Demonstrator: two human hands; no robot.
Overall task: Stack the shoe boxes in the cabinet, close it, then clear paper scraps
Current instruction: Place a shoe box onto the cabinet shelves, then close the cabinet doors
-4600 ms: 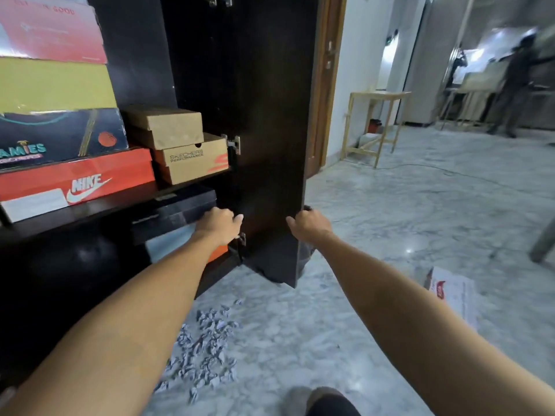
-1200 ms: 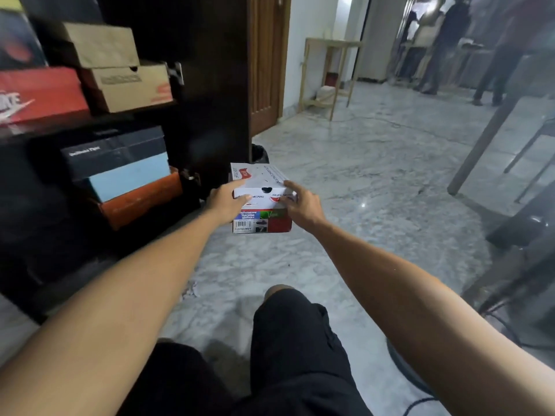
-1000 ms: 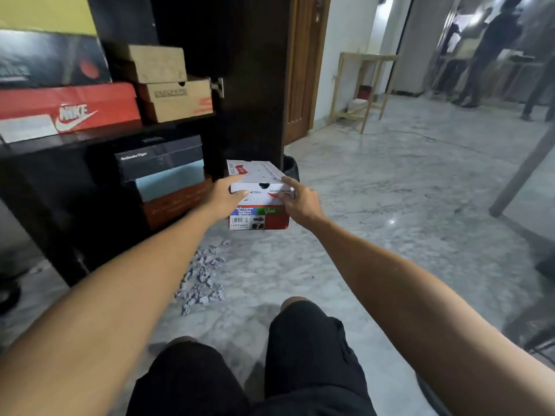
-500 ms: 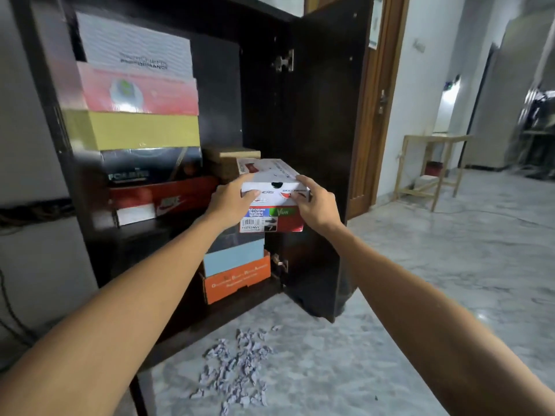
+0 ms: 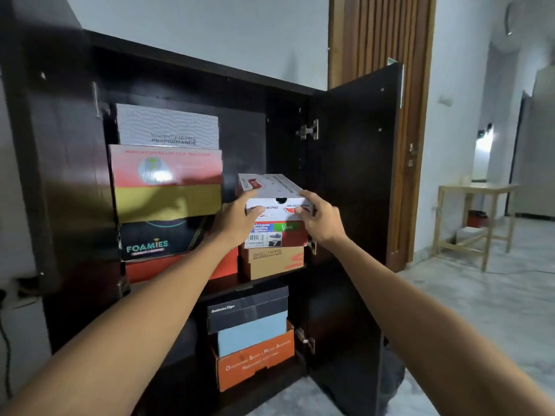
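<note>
On the upper shelf, right of the tall stack (image 5: 168,187): left hand (image 5: 232,219) and right hand (image 5: 319,222) gripping the white box (image 5: 277,205) by its two near corners, fingers curled round the lid edge, box set atop the tan boxes (image 5: 271,262) and jutting forward a little. Stacking step, seemingly near its end. Next, by judgement: push the box square to the back, let go, then swing the door (image 5: 354,187) at right shut; scraps out of view.
</note>
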